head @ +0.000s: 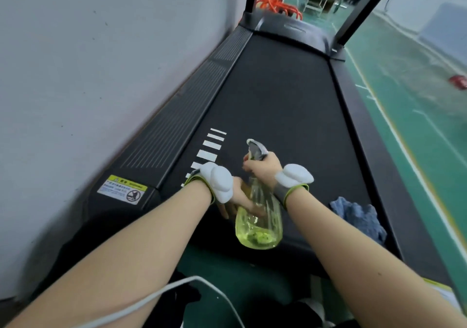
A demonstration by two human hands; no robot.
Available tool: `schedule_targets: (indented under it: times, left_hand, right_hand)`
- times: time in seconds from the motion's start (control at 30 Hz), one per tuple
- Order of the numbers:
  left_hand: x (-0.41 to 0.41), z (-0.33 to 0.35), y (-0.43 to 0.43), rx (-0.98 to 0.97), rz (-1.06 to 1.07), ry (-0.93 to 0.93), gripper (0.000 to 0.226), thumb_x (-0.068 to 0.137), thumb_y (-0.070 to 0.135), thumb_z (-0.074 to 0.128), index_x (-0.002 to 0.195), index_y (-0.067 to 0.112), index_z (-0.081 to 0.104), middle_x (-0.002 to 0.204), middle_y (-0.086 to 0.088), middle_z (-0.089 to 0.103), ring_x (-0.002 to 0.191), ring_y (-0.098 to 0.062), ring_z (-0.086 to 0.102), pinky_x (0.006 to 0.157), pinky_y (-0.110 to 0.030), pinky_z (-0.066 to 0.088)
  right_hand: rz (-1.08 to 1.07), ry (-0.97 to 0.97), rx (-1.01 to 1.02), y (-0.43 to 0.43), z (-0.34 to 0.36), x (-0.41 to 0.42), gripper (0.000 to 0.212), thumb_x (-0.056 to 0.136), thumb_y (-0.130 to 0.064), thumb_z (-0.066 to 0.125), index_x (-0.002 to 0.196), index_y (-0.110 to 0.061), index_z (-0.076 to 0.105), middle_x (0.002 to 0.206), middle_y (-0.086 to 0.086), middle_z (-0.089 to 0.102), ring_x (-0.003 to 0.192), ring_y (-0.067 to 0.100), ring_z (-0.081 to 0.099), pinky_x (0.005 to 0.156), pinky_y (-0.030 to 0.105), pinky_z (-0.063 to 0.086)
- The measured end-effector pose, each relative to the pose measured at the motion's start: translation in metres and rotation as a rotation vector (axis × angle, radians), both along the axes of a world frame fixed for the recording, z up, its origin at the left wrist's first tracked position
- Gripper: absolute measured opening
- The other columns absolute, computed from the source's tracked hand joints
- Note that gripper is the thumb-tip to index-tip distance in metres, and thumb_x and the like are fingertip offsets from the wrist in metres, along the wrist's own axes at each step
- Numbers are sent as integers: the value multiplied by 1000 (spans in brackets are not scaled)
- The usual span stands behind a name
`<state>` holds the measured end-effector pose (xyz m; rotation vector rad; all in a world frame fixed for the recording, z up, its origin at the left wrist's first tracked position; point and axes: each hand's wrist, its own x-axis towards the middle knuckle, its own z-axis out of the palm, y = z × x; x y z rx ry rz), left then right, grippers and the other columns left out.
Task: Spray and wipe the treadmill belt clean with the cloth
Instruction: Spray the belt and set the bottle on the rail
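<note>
A clear yellow-green spray bottle (260,224) hangs over the near end of the black treadmill belt (278,95), its nozzle pointing away up the belt. My right hand (262,168) grips the neck and trigger head. My left hand (240,201) holds the bottle's body from the left, partly hidden behind it. A crumpled blue cloth (358,216) lies on the belt's near right edge, apart from both hands.
A grey wall (88,74) runs close along the treadmill's left side rail (177,115). Green floor (417,112) lies to the right, with a red object (458,81) on it. The treadmill uprights (358,9) stand at the far end. A white cable (177,292) crosses near my arms.
</note>
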<state>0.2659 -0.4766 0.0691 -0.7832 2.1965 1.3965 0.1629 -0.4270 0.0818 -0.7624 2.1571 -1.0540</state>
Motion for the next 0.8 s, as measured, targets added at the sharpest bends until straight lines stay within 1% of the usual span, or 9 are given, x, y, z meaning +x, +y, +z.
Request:
schedule_targets:
  times: [0.07,0.13,0.2,0.27,0.37,0.47,0.6,0.7,0.8]
  left_hand:
    - [-5,-7,-4,-36,-110,-139,74,64,48,80,120,4,60,96,-9,65,94,-24,66,71,-29,59]
    - [-4,-9,-9,-125,-148,-219,80,60,51,81,125,9,59,89,-5,67,89,-21,66,71,-27,57]
    - [-3,-9,-14,-191,-133,-212,77,61,50,81,125,12,59,77,2,64,82,-17,64,75,-29,56]
    - [-3,-7,-15,-204,-113,-184,74,65,48,80,126,12,58,73,4,62,82,-14,62,78,-29,56]
    - [-6,-5,-12,-189,-99,-173,77,66,46,80,131,15,52,76,4,61,82,-14,61,74,-28,53]
    - [-11,-8,-10,-183,-110,-176,76,67,46,79,132,18,51,76,4,60,79,-14,59,69,-25,50]
    - [-22,-9,-3,-186,-140,-173,74,69,46,78,132,19,51,84,4,62,84,-13,61,72,-25,51]
    - [-32,-7,5,-203,-172,-168,74,70,46,77,133,19,50,95,1,64,89,-14,62,80,-29,53]
    - [-40,-7,11,-209,-200,-179,73,71,45,76,133,19,49,100,-1,64,90,-14,62,83,-29,53]
  right_hand:
    - [-40,-31,54,7,-13,-13,20,75,4,53,62,-11,55,64,5,53,68,20,53,67,31,48]
    - [-88,-70,58,11,-22,-22,23,75,6,54,58,-10,54,62,5,53,65,22,55,73,35,51]
    - [-140,-82,79,15,-23,-28,21,77,4,54,61,-9,51,60,5,53,56,18,55,66,33,50]
    - [-182,-67,89,21,-23,-35,18,77,-1,55,63,-11,51,60,4,53,53,16,53,59,28,45]
    - [-219,-17,109,32,-22,-48,7,64,-13,58,67,-19,58,67,1,57,64,19,52,65,28,44]
    - [-241,-38,115,41,-24,-65,13,67,-9,59,79,-14,60,73,0,56,77,19,52,71,29,42]
    - [-384,-28,98,61,-22,-85,13,48,-14,56,61,-11,57,63,9,59,68,25,59,69,38,50]
    - [-457,64,186,82,-22,-96,13,50,-19,56,63,-16,53,57,5,58,62,27,60,66,35,50]
    - [-538,168,252,103,-13,-98,13,61,-30,53,68,-21,46,67,2,57,79,29,62,84,36,50]
